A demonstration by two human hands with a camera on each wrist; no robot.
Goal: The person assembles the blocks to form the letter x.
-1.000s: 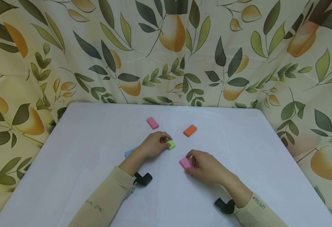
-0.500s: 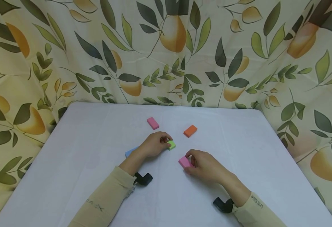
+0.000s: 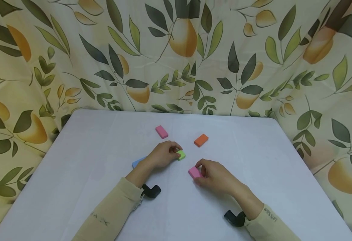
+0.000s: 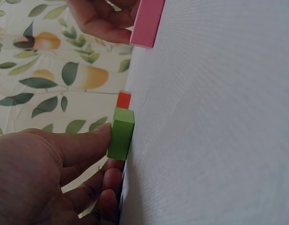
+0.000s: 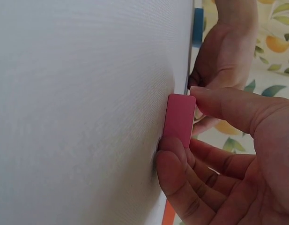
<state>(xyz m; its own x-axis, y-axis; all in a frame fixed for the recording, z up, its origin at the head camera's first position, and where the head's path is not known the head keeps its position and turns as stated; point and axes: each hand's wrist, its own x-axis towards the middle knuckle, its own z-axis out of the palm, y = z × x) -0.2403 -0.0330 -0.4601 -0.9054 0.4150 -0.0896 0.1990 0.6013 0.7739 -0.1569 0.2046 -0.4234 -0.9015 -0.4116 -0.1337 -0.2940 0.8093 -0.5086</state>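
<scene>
On the white tabletop, my left hand (image 3: 162,155) pinches a small green block (image 3: 181,155) between thumb and fingers. In the left wrist view this green block (image 4: 121,134) stands against the white surface, the thumb on one side. My right hand (image 3: 219,175) holds a pink block (image 3: 194,172), nearer to me and to the right of the green one. Seen from the right wrist, the thumb and curled fingers grip opposite ends of the pink block (image 5: 179,120). The two held blocks are apart. A blue block (image 3: 137,162) lies partly hidden behind my left wrist.
Farther back on the white table (image 3: 239,144) lie another pink block (image 3: 162,132) and an orange block (image 3: 201,140). A curtain with a fruit and leaf print (image 3: 103,93) hangs behind the table's far edge. Each wrist bears a black camera (image 3: 151,191).
My right hand has slid slightly left with its pink block, a little closer to the green one. The left hand and the other blocks stay in place.
</scene>
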